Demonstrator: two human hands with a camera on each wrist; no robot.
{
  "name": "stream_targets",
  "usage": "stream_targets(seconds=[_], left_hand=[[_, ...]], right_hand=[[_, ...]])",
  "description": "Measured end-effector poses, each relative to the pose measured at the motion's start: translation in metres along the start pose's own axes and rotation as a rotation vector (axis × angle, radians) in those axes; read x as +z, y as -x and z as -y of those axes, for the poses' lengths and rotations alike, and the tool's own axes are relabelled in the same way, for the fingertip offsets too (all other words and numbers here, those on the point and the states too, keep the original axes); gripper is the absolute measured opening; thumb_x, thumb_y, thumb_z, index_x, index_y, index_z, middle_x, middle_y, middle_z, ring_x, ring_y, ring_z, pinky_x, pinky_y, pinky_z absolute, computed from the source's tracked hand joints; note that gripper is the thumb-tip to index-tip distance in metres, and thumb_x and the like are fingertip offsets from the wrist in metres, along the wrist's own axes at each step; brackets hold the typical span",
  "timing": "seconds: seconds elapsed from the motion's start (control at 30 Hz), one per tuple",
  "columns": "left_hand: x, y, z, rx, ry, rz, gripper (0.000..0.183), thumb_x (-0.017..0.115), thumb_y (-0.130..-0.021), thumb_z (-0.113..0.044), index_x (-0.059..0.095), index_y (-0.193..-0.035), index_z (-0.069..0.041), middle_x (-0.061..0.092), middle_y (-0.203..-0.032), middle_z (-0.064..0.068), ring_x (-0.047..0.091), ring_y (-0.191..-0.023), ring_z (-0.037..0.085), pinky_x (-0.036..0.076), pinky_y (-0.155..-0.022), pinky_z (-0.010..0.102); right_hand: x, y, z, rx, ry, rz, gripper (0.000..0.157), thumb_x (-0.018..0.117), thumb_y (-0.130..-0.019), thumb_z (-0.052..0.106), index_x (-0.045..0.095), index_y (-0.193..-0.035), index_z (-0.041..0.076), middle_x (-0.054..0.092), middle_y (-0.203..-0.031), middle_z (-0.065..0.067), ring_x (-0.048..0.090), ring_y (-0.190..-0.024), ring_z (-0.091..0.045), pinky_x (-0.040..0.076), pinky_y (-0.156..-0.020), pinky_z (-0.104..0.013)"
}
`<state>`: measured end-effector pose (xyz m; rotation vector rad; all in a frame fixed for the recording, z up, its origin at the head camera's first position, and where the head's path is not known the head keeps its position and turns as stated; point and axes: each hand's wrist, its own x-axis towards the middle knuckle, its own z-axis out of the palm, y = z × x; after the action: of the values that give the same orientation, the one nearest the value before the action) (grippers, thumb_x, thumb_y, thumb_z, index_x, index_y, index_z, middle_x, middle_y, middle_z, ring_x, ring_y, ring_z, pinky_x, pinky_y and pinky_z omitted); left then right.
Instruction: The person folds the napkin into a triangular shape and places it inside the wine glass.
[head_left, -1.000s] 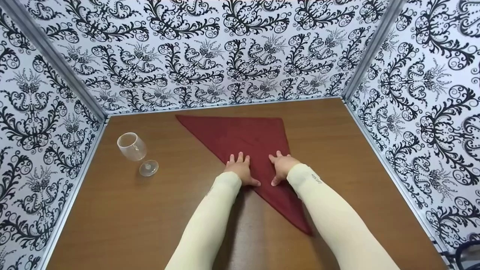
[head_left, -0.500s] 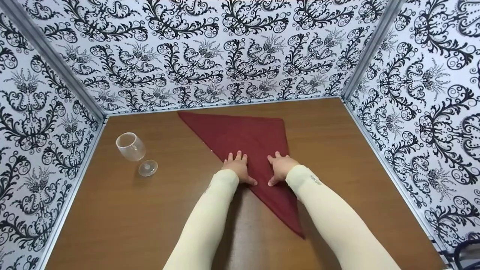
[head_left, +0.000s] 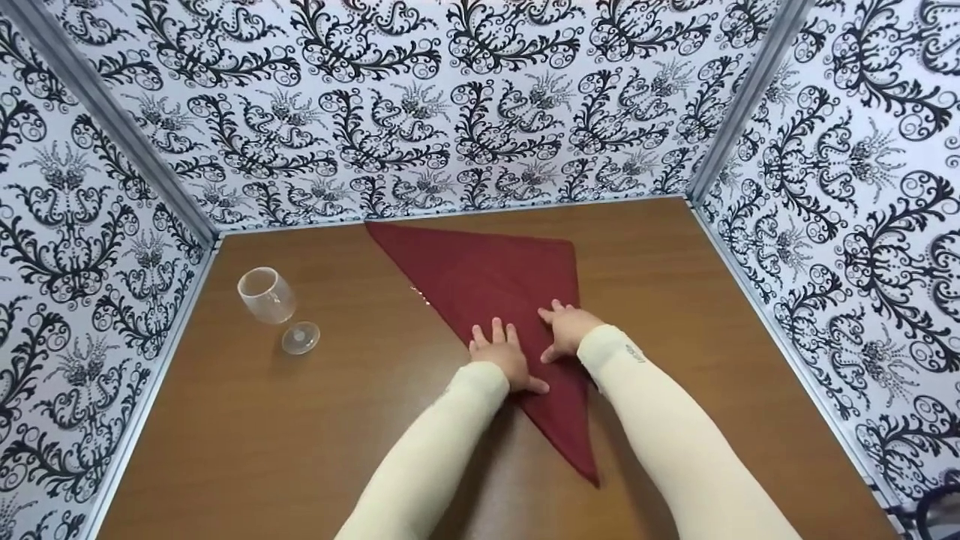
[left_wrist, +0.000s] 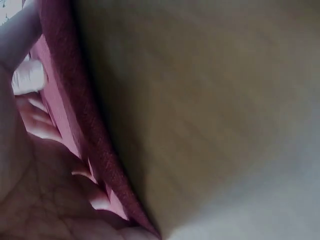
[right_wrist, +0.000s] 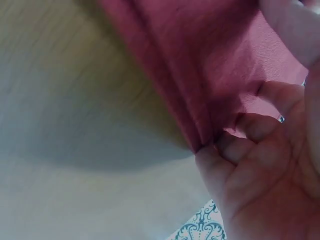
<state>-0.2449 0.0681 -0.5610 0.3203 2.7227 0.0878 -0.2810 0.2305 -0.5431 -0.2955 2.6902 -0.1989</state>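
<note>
A dark red cloth napkin (head_left: pixel 480 277), folded into a triangle, lies flat on the wooden table. Its long folded edge runs from the back left to a point near the front. My left hand (head_left: pixel 501 361) rests on the napkin by that long edge, fingers spread and pointing away. Close to the right edge, my right hand (head_left: pixel 570 330) lies on the cloth with its thumb toward the left hand. In the left wrist view the palm (left_wrist: pixel 45 190) hovers beside the thick fold. The right wrist view shows slightly bent fingers (right_wrist: pixel 250 127) touching the layered edge.
A clear stemmed glass (head_left: pixel 270 298) stands on the left side of the table (head_left: pixel 337 420). Patterned black-and-white panels (head_left: pixel 390 112) enclose the back and both sides. A dark curved object (head_left: pixel 937 510) shows at the lower right corner.
My left hand has slid toward me and to the right along the fold. The napkin has turned slightly, its front point moving left and its back left corner right. The right hand barely moved.
</note>
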Motion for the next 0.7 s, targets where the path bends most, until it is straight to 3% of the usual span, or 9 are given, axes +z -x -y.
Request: stream_targets(seconds=[0.23,0.4,0.57,0.7], left_hand=[[-0.004,-0.004,0.012,0.044,-0.008,0.025,0.135,0.064,-0.048,-0.083,0.010,-0.150,-0.014,0.003,-0.157,0.013,0.004,-0.139,0.048,0.018,-0.112,0.052],[-0.010,-0.002,0.020,0.066,-0.008,0.049,0.132,0.068,-0.050,-0.078,0.011,-0.150,-0.015,0.004,-0.157,0.012,0.004,-0.140,0.046,0.020,-0.112,0.050],[-0.022,0.003,0.020,0.027,-0.046,0.077,0.128,0.074,-0.052,-0.071,0.012,-0.150,-0.016,0.003,-0.157,0.011,0.004,-0.141,0.044,0.018,-0.113,0.049],[-0.027,0.009,0.012,0.000,0.009,0.111,0.126,0.071,-0.056,-0.072,0.011,-0.150,-0.013,0.002,-0.156,0.017,0.004,-0.139,0.048,0.018,-0.112,0.053]], right_hand=[[0.007,0.004,0.003,-0.006,0.017,-0.058,0.100,0.075,-0.066,0.054,0.030,-0.146,0.013,0.022,-0.150,-0.024,0.030,-0.134,-0.043,0.032,-0.106,-0.048],[0.008,0.002,0.007,-0.016,0.063,-0.049,0.102,0.073,-0.067,0.058,0.030,-0.145,0.009,0.025,-0.147,-0.027,0.036,-0.129,-0.045,0.034,-0.105,-0.048],[0.001,-0.004,0.002,-0.035,0.059,-0.097,0.089,0.075,-0.068,0.052,0.042,-0.140,0.010,0.043,-0.140,-0.022,0.046,-0.125,-0.038,0.039,-0.101,-0.047],[-0.004,-0.009,-0.006,-0.021,0.043,-0.115,0.089,0.078,-0.067,0.047,0.040,-0.141,0.015,0.039,-0.144,-0.017,0.040,-0.130,-0.036,0.036,-0.103,-0.047]])
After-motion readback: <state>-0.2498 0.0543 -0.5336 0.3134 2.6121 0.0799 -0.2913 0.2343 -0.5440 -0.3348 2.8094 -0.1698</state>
